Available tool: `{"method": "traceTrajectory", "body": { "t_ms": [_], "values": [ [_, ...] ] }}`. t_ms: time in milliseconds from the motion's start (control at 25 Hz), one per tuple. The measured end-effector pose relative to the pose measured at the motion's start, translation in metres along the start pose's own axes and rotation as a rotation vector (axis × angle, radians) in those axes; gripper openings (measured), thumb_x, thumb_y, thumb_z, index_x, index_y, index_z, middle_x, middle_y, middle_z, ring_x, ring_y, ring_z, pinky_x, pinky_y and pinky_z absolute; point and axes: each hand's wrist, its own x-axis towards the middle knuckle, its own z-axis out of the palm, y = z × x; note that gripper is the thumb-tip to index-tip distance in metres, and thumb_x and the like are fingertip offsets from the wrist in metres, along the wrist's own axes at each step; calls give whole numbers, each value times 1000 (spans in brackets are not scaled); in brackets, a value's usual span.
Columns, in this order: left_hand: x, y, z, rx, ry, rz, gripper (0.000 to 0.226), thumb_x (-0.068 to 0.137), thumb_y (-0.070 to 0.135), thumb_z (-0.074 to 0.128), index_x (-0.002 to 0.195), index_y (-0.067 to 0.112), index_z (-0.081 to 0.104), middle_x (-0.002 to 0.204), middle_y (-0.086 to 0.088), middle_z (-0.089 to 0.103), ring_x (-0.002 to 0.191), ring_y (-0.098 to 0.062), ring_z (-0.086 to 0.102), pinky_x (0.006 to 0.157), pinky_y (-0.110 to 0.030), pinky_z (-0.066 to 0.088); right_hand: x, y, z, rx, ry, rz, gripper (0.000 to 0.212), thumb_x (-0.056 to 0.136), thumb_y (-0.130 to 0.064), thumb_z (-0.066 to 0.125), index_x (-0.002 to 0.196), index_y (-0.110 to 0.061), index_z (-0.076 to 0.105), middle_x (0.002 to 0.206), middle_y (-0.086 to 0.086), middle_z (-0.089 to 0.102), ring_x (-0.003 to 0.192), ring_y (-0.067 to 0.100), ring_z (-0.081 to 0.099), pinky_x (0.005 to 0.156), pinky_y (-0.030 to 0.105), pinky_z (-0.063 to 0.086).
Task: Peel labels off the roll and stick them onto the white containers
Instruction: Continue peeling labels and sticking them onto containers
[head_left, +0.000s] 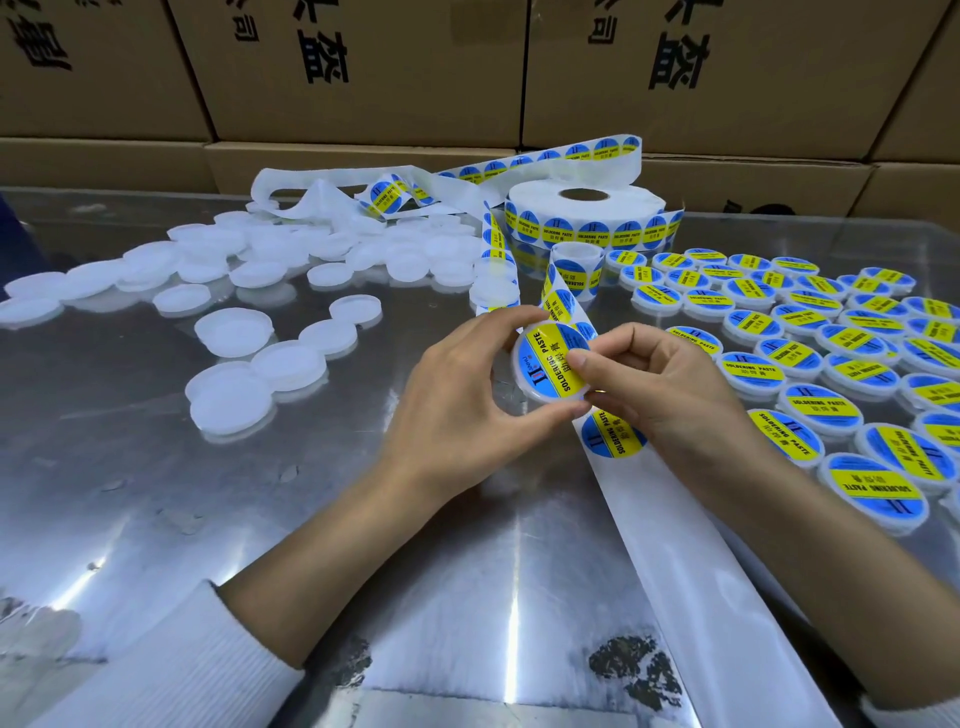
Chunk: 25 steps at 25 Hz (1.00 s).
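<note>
label going onto a held container

left hand (457, 395) is gripping a white container (551, 364) by its rim, fingers curled around it, holding it above the metal table (311, 519) with its flat face tilted up toward the camera. right hand (660, 379) is pinching the container's right edge, thumb pressing on the blue-and-yellow label (558, 358). the label's yellow text band is running diagonally, lower left to upper right. to do this well: be smoothing from centre outward. the backing strip (675, 519) is passing just behind, possibly also caught in the right fingers. roll (587, 213) is standing at the back.
</note>
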Motion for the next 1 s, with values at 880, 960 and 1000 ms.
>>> {"method": "traceTrajectory", "body": {
  "t_ms": [880,960,1000],
  "values": [
    [-1,11,-1,-103,-51,34,50,63,31,86,105,17,62,73,19,54,57,2,45,57,-5,30,-14,-8,18,-101,-46,-57,30,92,-32,54,67,-15,60,47,-2,51,38,6,47,38,12,37],
    [-1,12,-1,-119,-49,27,51,63,37,84,105,19,61,71,17,55,56,-2,44,56,-6,31,-15,-10,19,-68,-35,-25,37,94,-34,50,66,-13,60,43,0,51,34,9,48,36,13,37],
    [-1,12,-1,-123,-52,22,52,63,39,82,106,19,61,73,16,56,57,-3,45,57,-7,32,-16,-11,20,-38,-26,-8,38,95,-34,48,66,-13,62,41,-1,52,33,9,48,35,13,37]
  ]
}}
